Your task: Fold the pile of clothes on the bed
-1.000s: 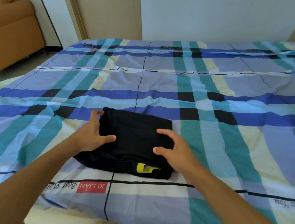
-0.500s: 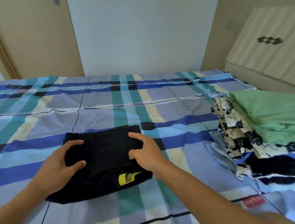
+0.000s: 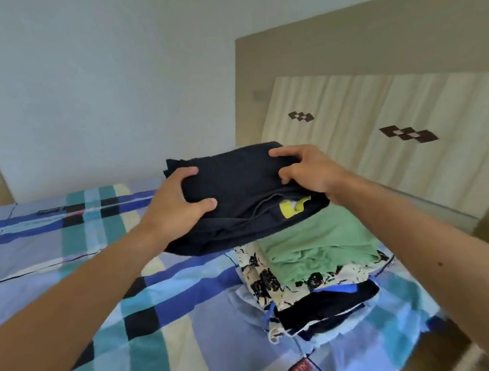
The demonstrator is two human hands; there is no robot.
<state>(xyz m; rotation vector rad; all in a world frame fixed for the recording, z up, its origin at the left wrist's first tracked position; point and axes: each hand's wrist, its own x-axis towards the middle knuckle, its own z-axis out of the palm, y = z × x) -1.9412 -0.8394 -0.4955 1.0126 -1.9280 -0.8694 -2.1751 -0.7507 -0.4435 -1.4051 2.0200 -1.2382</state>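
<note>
Two hands hold one folded black garment (image 3: 243, 191) clear of the bed (image 3: 149, 333). The left hand (image 3: 175, 208) is clamped on the garment's left edge: its fingers (image 3: 188, 172) are curled over the far left corner, and the thumb is pressed onto the top face near the front. The right hand (image 3: 309, 170) is clamped on the right edge, with its fingers (image 3: 283, 152) laid across the top face near the far right corner and the thumb bent onto the cloth. Any part of either hand beneath the cloth is hidden. The garment is carried between both hands, roughly level, with its front fold sagging slightly toward the camera. A yellow label (image 3: 287, 209) is exposed in the front fold, just below the right hand.

The black garment is positioned above the stack (image 3: 320, 305) of folded clothes at the right side of the bed. Its right half overlaps the green garment (image 3: 323, 237) on top of the stack; whether the two touch cannot be told. Its left half overhangs the bed alone. The stack's left edge is uneven, with a patterned piece (image 3: 262, 280) protruding beyond the green garment. The headboard (image 3: 392, 109) is situated behind the stack, and the bed's right edge lies near it. Open bed extends well to the left and toward the camera.
</note>
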